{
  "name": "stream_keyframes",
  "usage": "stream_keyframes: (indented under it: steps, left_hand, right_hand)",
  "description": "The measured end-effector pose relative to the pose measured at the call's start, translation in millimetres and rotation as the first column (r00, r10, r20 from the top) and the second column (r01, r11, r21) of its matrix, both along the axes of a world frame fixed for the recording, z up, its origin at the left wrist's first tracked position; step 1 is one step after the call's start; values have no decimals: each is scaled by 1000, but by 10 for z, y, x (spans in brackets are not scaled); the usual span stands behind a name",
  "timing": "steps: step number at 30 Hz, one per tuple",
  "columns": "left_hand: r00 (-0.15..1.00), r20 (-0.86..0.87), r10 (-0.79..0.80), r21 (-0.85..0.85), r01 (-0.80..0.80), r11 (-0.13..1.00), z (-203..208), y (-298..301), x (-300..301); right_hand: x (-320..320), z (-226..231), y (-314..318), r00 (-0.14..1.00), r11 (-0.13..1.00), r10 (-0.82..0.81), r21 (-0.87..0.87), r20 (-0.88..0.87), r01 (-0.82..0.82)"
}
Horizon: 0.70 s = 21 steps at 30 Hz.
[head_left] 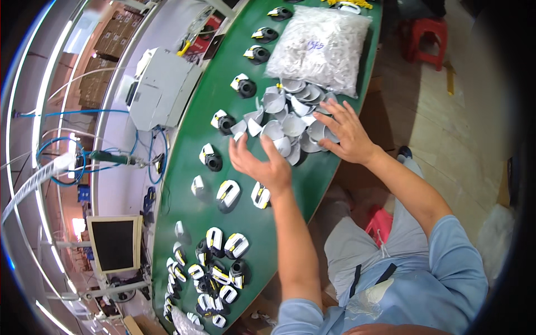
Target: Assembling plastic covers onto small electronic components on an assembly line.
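Note:
My left hand (262, 162) hovers palm-up with fingers apart over the green belt (190, 162), just left of a heap of white curved plastic shells (287, 114); nothing is visibly held in it. My right hand (346, 131) lies spread on the right edge of that heap, fingers apart and touching the shells. Two black-and-white assembled parts with yellow marks (228, 194) (260, 195) lie just below my left hand. A clear bag of small white pieces (321, 47) sits beyond the heap.
A line of black-and-white parts (245, 86) runs along the belt's left side, and several more cluster at the near end (215, 268). A grey machine box (159, 86), blue cables and a small monitor (114, 243) stand left. A red stool (427, 39) is on the floor.

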<state>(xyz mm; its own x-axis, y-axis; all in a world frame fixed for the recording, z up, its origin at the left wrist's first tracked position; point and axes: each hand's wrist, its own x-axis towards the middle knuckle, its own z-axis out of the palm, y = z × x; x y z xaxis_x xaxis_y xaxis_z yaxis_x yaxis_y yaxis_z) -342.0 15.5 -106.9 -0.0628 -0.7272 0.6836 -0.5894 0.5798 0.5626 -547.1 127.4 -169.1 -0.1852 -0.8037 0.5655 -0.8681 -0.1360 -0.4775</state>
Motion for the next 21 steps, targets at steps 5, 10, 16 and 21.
stream_keyframes:
  steps: [5, 10, 16, 21]
  left_hand:
    - [850, 493, -183, 384, -23, 923, 397, -1165, 668]
    - [670, 667, -326, 489, -63, 870, 117, -1537, 824]
    - [774, 600, -204, 339, -15, 941, -27, -1710, 940]
    - [905, 286, -316, 386, 193, 902, 82, -1309, 705]
  right_hand:
    - [189, 88, -149, 997, 1000, 2, -14, 76, 0]
    - [187, 74, -133, 998, 999, -40, -20, 42, 41]
    - [193, 138, -166, 997, 999, -43, -17, 72, 44]
    - [189, 106, -178, 990, 996, -94, 1, 107, 94]
